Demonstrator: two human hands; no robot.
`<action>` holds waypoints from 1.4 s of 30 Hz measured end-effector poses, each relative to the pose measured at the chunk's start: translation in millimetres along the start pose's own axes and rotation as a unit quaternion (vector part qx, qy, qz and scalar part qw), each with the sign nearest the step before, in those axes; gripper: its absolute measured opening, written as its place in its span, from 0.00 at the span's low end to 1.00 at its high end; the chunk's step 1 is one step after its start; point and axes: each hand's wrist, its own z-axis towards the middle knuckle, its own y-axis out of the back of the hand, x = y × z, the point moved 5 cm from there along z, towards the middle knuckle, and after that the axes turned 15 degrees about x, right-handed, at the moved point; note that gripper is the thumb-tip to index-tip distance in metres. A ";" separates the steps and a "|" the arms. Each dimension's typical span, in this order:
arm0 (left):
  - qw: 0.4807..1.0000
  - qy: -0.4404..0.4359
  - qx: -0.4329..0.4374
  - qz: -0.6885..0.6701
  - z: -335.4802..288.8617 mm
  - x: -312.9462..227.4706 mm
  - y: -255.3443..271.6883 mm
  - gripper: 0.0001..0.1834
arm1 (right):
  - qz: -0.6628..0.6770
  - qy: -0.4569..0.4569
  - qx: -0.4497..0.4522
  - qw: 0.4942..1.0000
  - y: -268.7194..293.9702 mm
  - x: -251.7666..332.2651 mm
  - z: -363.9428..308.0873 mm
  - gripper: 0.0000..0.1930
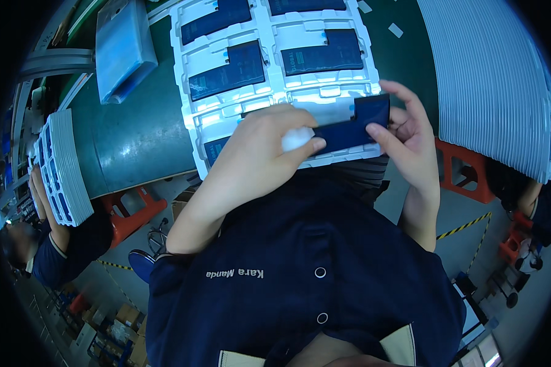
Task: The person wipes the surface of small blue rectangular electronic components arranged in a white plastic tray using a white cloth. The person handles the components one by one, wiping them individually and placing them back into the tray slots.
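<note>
1. Fingertips of your left hand [260,153] pinch a small white wad [296,139], soft and cottony, pressed against the dark blue flat cell [355,125].
2. Your right hand [410,137] grips that cell's far end, thumb on its face, fingers curled behind its edge.
3. The cell is a thin, smooth rectangle with a notched corner; its long axis runs across you, from one hand to the other, tilted slightly up toward the right fingers.
4. Just beyond your fingers lies a white moulded tray [269,92], glossy plastic, holding more dark blue cells [226,70] in its pockets.
5. Further right of your right fingers stands a stack of pale ribbed trays [496,79]; left of your left fingers sits a blue-tinted clear bag [125,46].
</note>
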 end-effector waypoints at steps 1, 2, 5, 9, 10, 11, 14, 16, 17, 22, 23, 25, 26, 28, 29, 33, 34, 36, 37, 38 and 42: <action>0.998 -0.009 -0.042 0.046 0.7 -0.5 1.3 0.12 | -0.055 0.000 -0.005 0.998 4.7 -2.0 3.4 0.27; 0.992 -0.019 -0.084 0.092 0.4 -1.9 3.1 0.13 | -0.110 0.001 -0.011 0.994 7.2 -1.8 5.3 0.27; 0.984 0.019 -0.086 0.156 -5.9 -0.8 -3.0 0.13 | -0.240 -0.059 -0.009 0.969 3.9 4.0 6.7 0.23; 0.975 0.025 -0.061 0.212 -10.0 -2.5 -8.3 0.13 | -0.384 -0.009 -0.030 0.923 3.3 5.4 10.7 0.25; 0.975 0.018 -0.052 0.216 -11.0 -4.0 -9.1 0.15 | -0.405 -0.008 -0.034 0.914 3.9 5.9 11.3 0.26; 0.974 0.011 -0.044 0.220 -12.3 -6.4 -9.4 0.16 | -0.426 -0.006 -0.039 0.904 4.3 6.3 11.5 0.27; 0.972 -0.009 -0.035 0.231 -19.2 -14.7 -13.8 0.22 | -0.400 -0.069 -0.046 0.913 4.6 12.1 6.0 0.26; 0.959 -0.007 -0.034 0.280 -22.4 -16.5 -20.5 0.26 | -0.391 -0.060 -0.070 0.916 3.0 15.0 4.7 0.24; 0.945 0.002 -0.032 0.326 -22.6 -13.0 -26.8 0.28 | -0.382 -0.059 -0.075 0.919 4.1 13.7 2.7 0.24; 0.918 -0.017 -0.039 0.393 -18.4 -5.8 -34.1 0.30 | -0.365 -0.033 -0.139 0.920 2.6 2.5 -9.6 0.18; 0.919 -0.022 -0.041 0.392 -18.4 -5.7 -33.7 0.30 | -0.381 -0.022 -0.142 0.913 -1.2 1.2 -11.2 0.16; 0.921 -0.028 -0.043 0.387 -18.4 -5.3 -33.1 0.30 | -0.412 0.001 -0.148 0.899 -8.3 0.6 -13.1 0.14; 0.922 -0.029 -0.043 0.383 -18.4 -4.9 -33.0 0.29 | -0.407 0.011 -0.149 0.901 -8.5 1.9 -13.1 0.13; 0.927 -0.036 -0.051 0.370 -17.2 -4.5 -32.3 0.29 | -0.397 0.031 -0.149 0.905 -7.1 5.8 -12.3 0.11; 0.930 -0.041 -0.059 0.361 -14.5 -4.3 -32.1 0.28 | -0.385 0.026 -0.157 0.909 -2.4 6.4 -11.4 0.11; 0.932 -0.051 -0.091 0.348 2.5 -7.0 -32.7 0.27 | -0.385 0.009 -0.177 0.906 15.0 7.4 -1.5 0.14; 0.930 -0.046 -0.092 0.352 4.7 -7.8 -32.7 0.26 | -0.399 0.004 -0.179 0.899 17.9 6.5 1.2 0.14; 0.927 -0.034 -0.094 0.361 7.0 -9.6 -32.3 0.25 | -0.447 0.021 -0.165 0.879 18.6 5.6 4.7 0.16; 0.927 -0.035 -0.093 0.361 7.0 -9.9 -31.8 0.25 | -0.459 0.024 -0.168 0.872 15.6 7.9 5.7 0.16; 0.928 -0.035 -0.092 0.360 6.5 -10.2 -31.8 0.25 | -0.470 0.028 -0.172 0.865 13.6 9.6 5.9 0.17; 0.929 -0.031 -0.091 0.358 3.8 -13.1 -32.4 0.24 | -0.516 0.003 -0.148 0.844 1.8 13.2 -0.4 0.16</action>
